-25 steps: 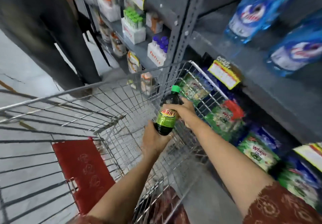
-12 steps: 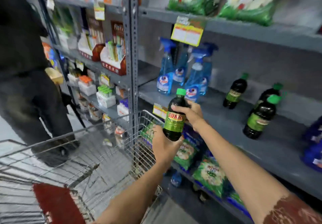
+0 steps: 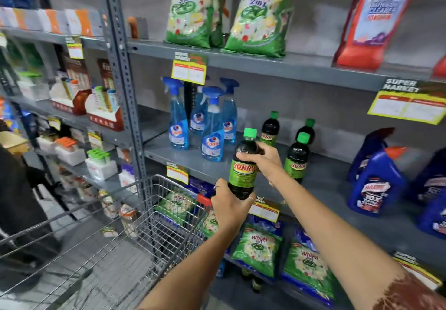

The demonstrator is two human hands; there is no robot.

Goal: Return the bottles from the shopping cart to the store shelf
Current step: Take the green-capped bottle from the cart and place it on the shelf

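Observation:
I hold a dark bottle with a green cap and a green SUNNY label upright in front of the grey middle shelf. My left hand cups its base from below. My right hand grips its upper body from the right. Three matching bottles stand on that shelf behind my hands: one at the back, one further right, one nearer. The wire shopping cart is at the lower left, its far rim just below and left of the held bottle.
Blue spray bottles stand on the shelf's left part, blue jugs on its right. Green Wheel detergent bags fill the shelf above and the one below. A perforated steel post rises left. A person in dark clothes stands far left.
Both hands lifted the bottle up out of the cart and over to the front of the middle shelf. My view rose from the cart to the shelves.

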